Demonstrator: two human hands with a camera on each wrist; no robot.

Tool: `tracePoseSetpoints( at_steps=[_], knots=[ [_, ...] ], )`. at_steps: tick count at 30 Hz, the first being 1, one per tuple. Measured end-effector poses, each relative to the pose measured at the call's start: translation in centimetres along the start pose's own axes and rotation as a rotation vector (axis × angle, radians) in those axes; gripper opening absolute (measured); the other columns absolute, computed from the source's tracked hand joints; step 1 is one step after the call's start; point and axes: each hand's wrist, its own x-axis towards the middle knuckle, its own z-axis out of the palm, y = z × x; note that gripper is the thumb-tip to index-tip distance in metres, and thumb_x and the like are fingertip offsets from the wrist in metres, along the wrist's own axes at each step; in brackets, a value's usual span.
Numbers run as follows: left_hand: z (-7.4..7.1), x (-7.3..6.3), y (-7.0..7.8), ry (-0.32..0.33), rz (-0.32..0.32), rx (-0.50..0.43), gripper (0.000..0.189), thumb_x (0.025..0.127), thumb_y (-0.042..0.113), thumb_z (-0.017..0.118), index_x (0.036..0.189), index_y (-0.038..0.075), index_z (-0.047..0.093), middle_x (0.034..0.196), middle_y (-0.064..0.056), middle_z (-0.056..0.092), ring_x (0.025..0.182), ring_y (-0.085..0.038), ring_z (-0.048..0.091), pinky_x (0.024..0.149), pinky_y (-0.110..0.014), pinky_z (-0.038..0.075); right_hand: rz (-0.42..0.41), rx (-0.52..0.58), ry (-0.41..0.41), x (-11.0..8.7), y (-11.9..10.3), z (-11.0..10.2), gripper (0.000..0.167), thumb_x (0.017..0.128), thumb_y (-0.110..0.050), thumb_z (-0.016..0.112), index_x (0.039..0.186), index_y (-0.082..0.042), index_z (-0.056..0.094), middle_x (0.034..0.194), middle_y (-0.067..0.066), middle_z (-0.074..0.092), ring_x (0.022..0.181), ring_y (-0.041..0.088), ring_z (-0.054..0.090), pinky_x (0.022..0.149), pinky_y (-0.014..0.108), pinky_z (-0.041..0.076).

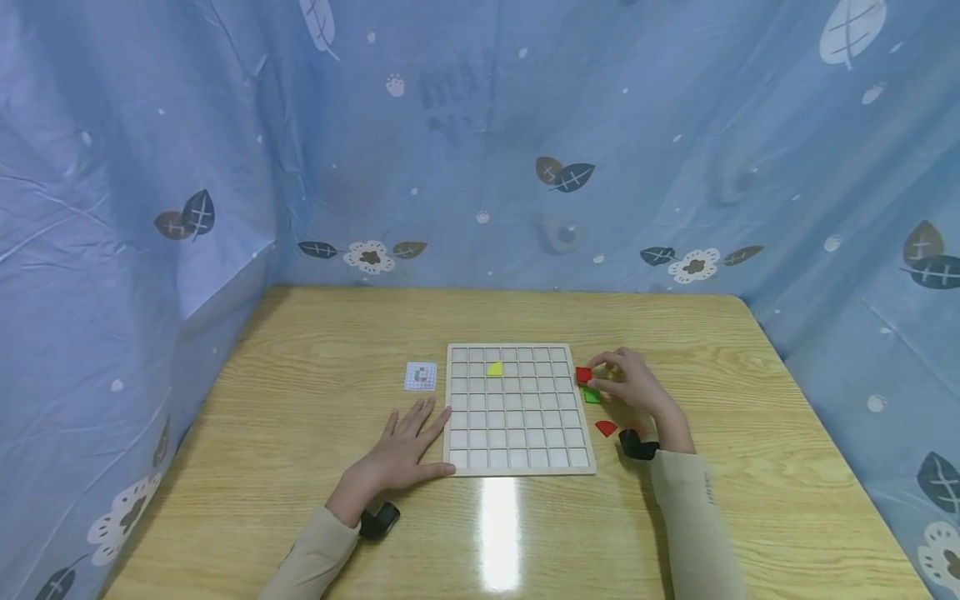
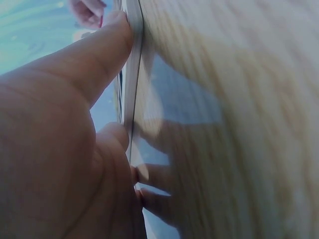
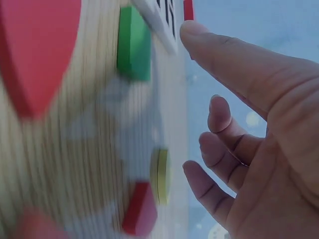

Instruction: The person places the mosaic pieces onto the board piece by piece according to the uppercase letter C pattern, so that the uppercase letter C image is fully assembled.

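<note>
A square wooden grid board (image 1: 513, 472) lies on the table, with a yellow quarter-round tile (image 1: 495, 369) in one of its upper cells. My right hand (image 1: 633, 385) is at the board's right edge, pinching a red tile (image 1: 583, 374) between thumb and index finger. In the right wrist view that red tile (image 3: 188, 10) shows at the thumb tip. Close by lie a green tile (image 1: 592, 396) and a red quarter-round tile (image 1: 606, 427). My left hand (image 1: 401, 454) rests spread at the board's left edge, thumb and fingertips touching the frame.
A small pattern card (image 1: 421, 376) lies left of the board. The right wrist view also shows a yellow piece (image 3: 162, 177) and another red piece (image 3: 139, 209) on the table. A blue leaf-print curtain (image 1: 480, 150) hangs around the wooden table (image 1: 337, 333).
</note>
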Motion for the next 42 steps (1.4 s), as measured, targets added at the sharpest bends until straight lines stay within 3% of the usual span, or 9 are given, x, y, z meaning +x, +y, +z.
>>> tracePoseSetpoints(
  at_steps=[12,19,25,35,42],
  knots=[
    [0.1,0.0,-0.1,-0.006,-0.012,0.006,0.088,0.081,0.07,0.046,0.149,0.03,0.008,0.157,-0.003,-0.002,0.143,-0.023,-0.006,0.112,-0.052,-0.007,-0.035,0.028,-0.048,1.7,-1.8,2.2,0.025,0.083,-0.016,0.07,0.105,-0.007,0.064,0.089,0.014,0.049,0.077,0.023,0.041,0.065,0.031,0.038],
    [-0.2,-0.2,0.3,0.003,0.006,0.002,0.085,0.084,0.064,0.048,0.15,0.023,0.013,0.157,-0.009,0.002,0.143,-0.028,-0.002,0.112,-0.054,-0.006,0.031,0.044,-0.071,2.4,-2.9,3.3,0.025,0.083,-0.02,0.07,0.106,-0.013,0.064,0.09,0.011,0.049,0.077,0.022,0.041,0.065,0.032,0.038],
    [-0.5,-0.4,0.6,0.025,0.051,-0.044,0.083,0.085,0.059,0.052,0.15,0.017,0.018,0.155,-0.017,0.008,0.142,-0.034,0.001,0.11,-0.059,-0.006,0.007,0.001,-0.077,3.2,-3.5,4.1,0.023,0.082,-0.023,0.071,0.104,-0.016,0.065,0.088,0.008,0.05,0.076,0.02,0.043,0.063,0.03,0.038],
    [-0.6,-0.6,0.7,0.004,0.03,-0.031,0.084,0.085,0.058,0.053,0.15,0.017,0.018,0.155,-0.015,0.007,0.143,-0.033,0.002,0.11,-0.058,-0.003,-0.026,-0.022,-0.101,5.0,-4.8,5.4,0.023,0.084,-0.021,0.07,0.105,-0.014,0.064,0.076,0.002,0.05,0.064,0.016,0.042,0.057,0.027,0.035],
    [-1.2,-0.6,1.1,-0.027,0.01,-0.018,0.083,0.086,0.058,0.052,0.15,0.019,0.016,0.156,-0.013,0.006,0.143,-0.033,0.0,0.111,-0.058,-0.002,0.018,-0.004,-0.125,6.2,-5.2,6.1,0.023,0.083,-0.021,0.07,0.105,-0.016,0.064,0.071,0.0,0.051,0.06,0.014,0.041,0.054,0.026,0.034]
  ],
)
